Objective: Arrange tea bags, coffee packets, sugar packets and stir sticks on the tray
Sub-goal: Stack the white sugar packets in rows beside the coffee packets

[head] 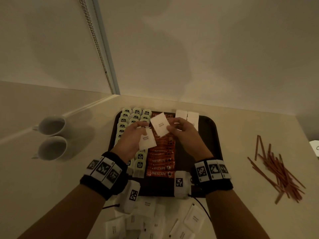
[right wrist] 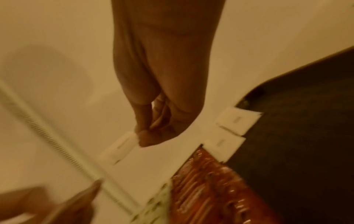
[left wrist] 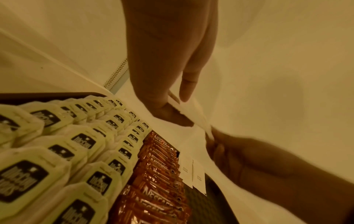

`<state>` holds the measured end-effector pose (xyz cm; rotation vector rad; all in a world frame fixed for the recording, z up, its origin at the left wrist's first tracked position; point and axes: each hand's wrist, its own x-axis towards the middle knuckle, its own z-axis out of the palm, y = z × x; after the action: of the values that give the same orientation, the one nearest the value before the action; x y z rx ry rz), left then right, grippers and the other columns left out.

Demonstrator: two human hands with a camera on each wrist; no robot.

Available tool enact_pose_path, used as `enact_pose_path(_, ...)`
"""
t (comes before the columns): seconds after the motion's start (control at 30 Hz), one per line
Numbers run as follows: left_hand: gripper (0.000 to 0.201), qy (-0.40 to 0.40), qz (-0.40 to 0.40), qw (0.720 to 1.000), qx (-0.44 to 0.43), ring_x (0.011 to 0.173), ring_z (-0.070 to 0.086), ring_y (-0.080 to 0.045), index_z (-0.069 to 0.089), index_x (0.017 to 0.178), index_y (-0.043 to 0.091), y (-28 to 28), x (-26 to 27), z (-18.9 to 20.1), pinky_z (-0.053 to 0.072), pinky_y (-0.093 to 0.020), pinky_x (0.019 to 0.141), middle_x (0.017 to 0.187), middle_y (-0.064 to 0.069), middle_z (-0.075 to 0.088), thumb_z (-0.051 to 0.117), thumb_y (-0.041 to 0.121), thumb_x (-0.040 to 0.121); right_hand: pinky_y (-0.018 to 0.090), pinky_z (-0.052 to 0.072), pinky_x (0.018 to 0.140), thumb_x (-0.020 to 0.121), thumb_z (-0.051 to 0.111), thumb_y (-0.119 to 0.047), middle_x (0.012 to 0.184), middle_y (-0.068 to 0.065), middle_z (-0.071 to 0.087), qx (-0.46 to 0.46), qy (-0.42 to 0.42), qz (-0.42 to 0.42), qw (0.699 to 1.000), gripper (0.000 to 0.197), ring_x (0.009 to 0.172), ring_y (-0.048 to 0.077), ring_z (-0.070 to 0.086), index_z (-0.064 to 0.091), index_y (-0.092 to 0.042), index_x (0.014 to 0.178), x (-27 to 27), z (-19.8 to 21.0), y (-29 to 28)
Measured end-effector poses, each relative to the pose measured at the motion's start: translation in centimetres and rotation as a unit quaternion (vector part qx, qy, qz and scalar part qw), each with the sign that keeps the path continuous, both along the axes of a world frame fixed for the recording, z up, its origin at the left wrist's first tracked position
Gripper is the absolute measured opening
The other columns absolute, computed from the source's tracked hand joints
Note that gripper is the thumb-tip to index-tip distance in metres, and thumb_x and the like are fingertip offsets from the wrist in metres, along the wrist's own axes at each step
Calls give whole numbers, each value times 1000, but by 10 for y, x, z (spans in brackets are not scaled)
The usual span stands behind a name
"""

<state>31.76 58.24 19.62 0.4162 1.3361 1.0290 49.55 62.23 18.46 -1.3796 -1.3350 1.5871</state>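
A dark brown tray (head: 210,135) holds columns of pale green tea bags (head: 136,112) on its left and a row of orange Nescafe coffee packets (head: 160,168) down its middle. Two white sugar packets (head: 187,116) lie at its far edge, also seen in the right wrist view as sugar packets (right wrist: 234,122). Both hands hover over the tray's middle. My left hand (head: 138,130) pinches one white sugar packet (head: 147,141) that hangs below its thumb. My right hand (head: 173,126) pinches another sugar packet (head: 159,125) by its right edge. Red-brown stir sticks (head: 279,173) lie loose on the counter, right of the tray.
Two white cups (head: 51,137) stand on the counter left of the tray. Several loose sugar packets (head: 193,219) are scattered at the near edge, under my wrists. A wall runs close behind the tray. The tray's right part (right wrist: 306,136) is bare.
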Motion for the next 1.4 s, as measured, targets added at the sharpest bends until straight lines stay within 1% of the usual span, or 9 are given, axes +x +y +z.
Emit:
enact_pose_path(0.1,31,10,5,1000,4,83,56,-20,57,103,16,-2,-3,-2,47,-31,59,104,-4,54,39,-7,92,26,55,76,92,54,-7,106,6,64,-3,-16,-102,995,11,100,20,63,60,-8,101,25,-13,6)
enact_pose_path(0.27,30,22,15,999,28,88,56,-21,59,96,21,-3,-6,-4,49,-39,77,109,-4,52,44,-4,94,30,54,85,90,56,-3,97,1,62,-37,-24,-290,956,22,96,17,60,59,-3,112,61,-39,16)
enact_pose_path(0.5,29,32,11,999,41,99,54,-24,60,99,19,-6,-10,-5,50,-33,73,111,-4,52,50,-6,91,33,52,89,88,60,-1,97,2,61,-85,-66,-352,930,20,96,19,59,61,-4,107,71,-69,25)
enact_pose_path(0.73,28,32,14,999,37,98,56,-24,60,107,15,-7,-16,-6,50,-36,78,114,-7,54,51,-5,90,36,54,89,86,63,-3,106,10,63,-88,-133,-344,925,19,92,18,61,63,-7,105,68,-85,39)
enact_pose_path(0.83,25,22,17,999,31,100,56,-25,60,106,15,-6,-17,-6,51,-37,80,118,-10,53,52,-4,91,36,52,89,84,66,-9,106,10,65,-76,-212,-333,916,20,91,18,59,64,-8,104,67,-88,42)
enact_pose_path(1.07,25,-16,37,998,44,93,56,-14,57,114,8,-3,-13,-4,50,-26,80,101,-4,60,44,-3,96,26,45,70,85,64,-13,96,10,63,-36,-305,-291,906,19,82,19,59,59,-3,101,62,-85,45)
enact_pose_path(1.2,21,46,12,998,47,90,56,-14,64,111,12,-3,-15,-6,41,-23,68,96,-2,64,50,6,95,28,46,67,86,62,-14,101,15,64,-17,-323,-275,905,18,78,19,58,56,-3,99,63,-83,46)
enact_pose_path(1.3,16,45,20,998,49,90,57,-16,63,102,13,-1,-17,-7,43,-23,64,98,-3,64,52,5,94,22,45,67,89,61,-23,99,6,61,33,-264,-240,933,18,83,16,55,56,-9,98,44,-59,37)
enact_pose_path(1.4,10,-6,45,998,45,93,60,-18,54,104,9,1,-11,0,55,-19,63,103,-7,61,50,3,95,32,54,78,80,63,-47,99,3,64,6,-94,-41,995,37,91,21,63,57,-14,97,7,-23,12)
